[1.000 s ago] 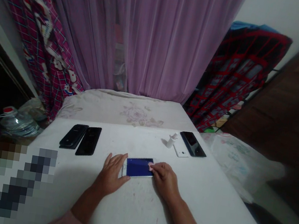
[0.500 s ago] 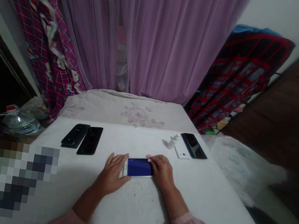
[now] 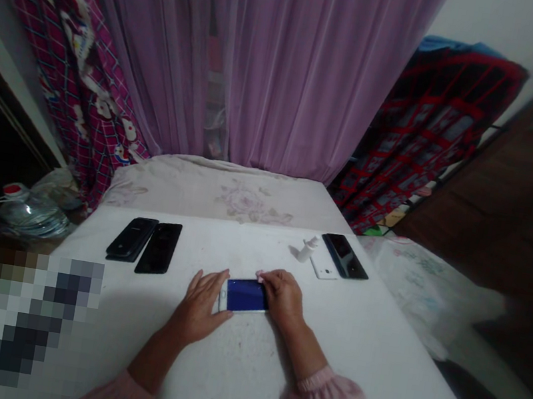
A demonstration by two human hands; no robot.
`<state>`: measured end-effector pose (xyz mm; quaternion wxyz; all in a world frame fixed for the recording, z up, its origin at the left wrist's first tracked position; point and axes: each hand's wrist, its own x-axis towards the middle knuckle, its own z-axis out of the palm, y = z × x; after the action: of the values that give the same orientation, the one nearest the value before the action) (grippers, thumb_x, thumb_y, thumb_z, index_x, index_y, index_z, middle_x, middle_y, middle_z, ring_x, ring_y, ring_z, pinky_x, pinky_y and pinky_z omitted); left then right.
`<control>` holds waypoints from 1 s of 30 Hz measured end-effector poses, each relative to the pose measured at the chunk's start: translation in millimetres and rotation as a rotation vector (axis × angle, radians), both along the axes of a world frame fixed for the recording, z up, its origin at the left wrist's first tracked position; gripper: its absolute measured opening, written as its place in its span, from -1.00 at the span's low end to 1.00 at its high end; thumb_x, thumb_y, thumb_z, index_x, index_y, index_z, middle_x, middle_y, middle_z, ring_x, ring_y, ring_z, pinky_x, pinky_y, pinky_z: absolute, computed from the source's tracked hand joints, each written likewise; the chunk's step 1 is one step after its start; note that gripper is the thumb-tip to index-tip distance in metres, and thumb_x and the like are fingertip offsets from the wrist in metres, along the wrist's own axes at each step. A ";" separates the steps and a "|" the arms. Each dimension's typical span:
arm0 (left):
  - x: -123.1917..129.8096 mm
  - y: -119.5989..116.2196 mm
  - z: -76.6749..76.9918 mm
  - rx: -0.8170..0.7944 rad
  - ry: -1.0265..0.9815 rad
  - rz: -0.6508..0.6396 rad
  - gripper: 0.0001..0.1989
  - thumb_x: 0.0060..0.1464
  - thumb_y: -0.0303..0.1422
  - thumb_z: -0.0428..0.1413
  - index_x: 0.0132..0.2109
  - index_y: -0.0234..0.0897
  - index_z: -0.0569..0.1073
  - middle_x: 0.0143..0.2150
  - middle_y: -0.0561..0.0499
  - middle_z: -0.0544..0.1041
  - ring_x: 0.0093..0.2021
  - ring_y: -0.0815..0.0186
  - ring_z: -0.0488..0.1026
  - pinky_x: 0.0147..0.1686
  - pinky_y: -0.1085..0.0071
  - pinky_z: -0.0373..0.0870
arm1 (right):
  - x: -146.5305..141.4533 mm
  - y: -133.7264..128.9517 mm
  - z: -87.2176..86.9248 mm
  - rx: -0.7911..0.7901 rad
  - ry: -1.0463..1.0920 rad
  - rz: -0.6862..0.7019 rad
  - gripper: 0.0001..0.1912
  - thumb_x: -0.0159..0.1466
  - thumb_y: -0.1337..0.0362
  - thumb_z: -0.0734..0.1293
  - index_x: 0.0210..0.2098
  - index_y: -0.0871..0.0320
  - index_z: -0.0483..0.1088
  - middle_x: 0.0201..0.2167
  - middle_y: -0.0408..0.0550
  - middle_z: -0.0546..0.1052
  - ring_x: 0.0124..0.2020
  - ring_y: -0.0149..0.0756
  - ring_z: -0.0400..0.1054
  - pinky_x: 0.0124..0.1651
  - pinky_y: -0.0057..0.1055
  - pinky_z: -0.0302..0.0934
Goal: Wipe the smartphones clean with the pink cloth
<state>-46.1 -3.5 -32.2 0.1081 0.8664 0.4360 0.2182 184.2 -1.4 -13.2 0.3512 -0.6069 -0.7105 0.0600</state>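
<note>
A white smartphone (image 3: 245, 296) lies flat and sideways on the white table (image 3: 361, 369), its screen lit blue. My left hand (image 3: 201, 307) rests on the table with fingers spread, touching the phone's left end. My right hand (image 3: 282, 294) covers the phone's right end, its fingertips at the top edge. Two black smartphones (image 3: 131, 237) (image 3: 159, 248) lie side by side at the far left. At the far right are a small white spray bottle (image 3: 308, 249), a white phone (image 3: 322, 267) and a black phone (image 3: 344, 256).
A pixelated patch (image 3: 27, 320) hides the table's near left corner. A floral quilted cloth (image 3: 216, 195) lies beyond the table, below a purple curtain (image 3: 287, 68). A plastic bottle (image 3: 28, 216) stands low at left, and a white plastic sheet (image 3: 425, 285) lies at right.
My right hand has slid up and to the left, covering more of the phone's right end. More of its pink sleeve shows. My left hand and the phone stay nearly still.
</note>
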 end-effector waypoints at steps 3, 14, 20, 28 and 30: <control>1.2 -1.0 2.7 -0.033 -0.034 0.015 -0.12 0.09 -0.30 0.14 0.39 -0.19 -0.22 0.24 -0.15 0.35 0.28 0.08 0.20 0.31 -0.08 -0.14 | -26.1 -5.0 -1.3 0.016 -0.020 0.082 -0.82 0.27 0.36 0.31 -0.23 0.05 0.57 -0.37 -0.06 0.54 -0.31 -0.29 0.37 -0.25 -0.41 0.21; 4.1 -0.1 13.8 -0.132 -0.071 0.023 0.05 -0.02 -0.38 0.19 0.38 -0.15 -0.38 0.21 -0.13 0.38 0.27 0.05 0.21 0.29 -0.11 -0.14 | 12.9 -17.6 7.4 -0.057 -0.113 -0.028 -0.82 0.29 0.31 0.31 -0.26 -0.01 0.58 -0.35 -0.10 0.56 -0.30 -0.31 0.39 -0.24 -0.43 0.17; 2.7 0.9 14.8 -0.152 -0.091 0.013 0.08 -0.02 -0.37 0.20 0.38 -0.14 -0.42 0.21 -0.13 0.38 0.28 0.05 0.21 0.29 -0.11 -0.14 | -34.8 -2.8 7.7 -0.060 -0.151 0.032 -0.82 0.30 0.29 0.31 -0.25 0.00 0.58 -0.36 -0.08 0.54 -0.30 -0.30 0.36 -0.24 -0.42 0.14; 1.6 2.9 11.9 -0.191 -0.120 0.032 0.15 -0.04 -0.36 0.26 0.37 -0.12 -0.47 0.22 -0.14 0.39 0.28 0.08 0.23 0.28 -0.09 -0.11 | -60.5 -17.5 9.2 -0.010 -0.122 0.225 -0.81 0.28 0.39 0.29 -0.30 0.08 0.56 -0.39 -0.05 0.52 -0.32 -0.32 0.35 -0.25 -0.43 0.14; 0.4 3.3 12.1 -0.192 -0.114 0.024 0.13 -0.02 -0.33 0.25 0.37 -0.12 -0.47 0.23 -0.14 0.37 0.30 0.08 0.19 0.28 -0.09 -0.12 | -55.4 -28.0 9.2 -0.011 -0.100 0.275 -0.81 0.25 0.41 0.31 -0.27 0.07 0.56 -0.38 -0.05 0.52 -0.32 -0.32 0.35 -0.25 -0.43 0.16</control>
<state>-45.7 -0.2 -20.2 0.2127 0.8330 0.4582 0.2254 128.8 -29.4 -4.0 0.3006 -0.5080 -0.8031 0.0813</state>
